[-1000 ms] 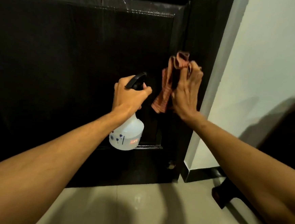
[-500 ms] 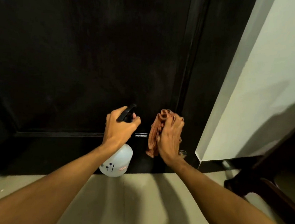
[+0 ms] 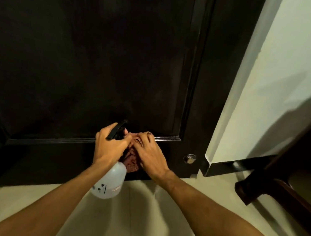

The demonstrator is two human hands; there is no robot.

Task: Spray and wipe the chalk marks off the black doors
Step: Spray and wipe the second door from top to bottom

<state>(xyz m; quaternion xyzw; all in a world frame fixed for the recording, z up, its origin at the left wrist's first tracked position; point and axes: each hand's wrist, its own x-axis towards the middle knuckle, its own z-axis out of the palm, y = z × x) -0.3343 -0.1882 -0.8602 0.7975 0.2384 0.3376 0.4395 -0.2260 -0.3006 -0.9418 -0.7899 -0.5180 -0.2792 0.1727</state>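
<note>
— Low on the door (image 3: 100,57), near its bottom edge, what are the hands doing?
— The left hand (image 3: 109,146) grips the bottle (image 3: 110,183) at the neck, fingers curled round the black spray head.
— And the other?
— The right hand (image 3: 150,154) holds the bunched cloth (image 3: 131,161) against the door, fingers curled over it, just beside the bottle.

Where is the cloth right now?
In the head view, the cloth is low on the door, held against it by the right hand, just right of the spray bottle that the left hand grips.
</note>
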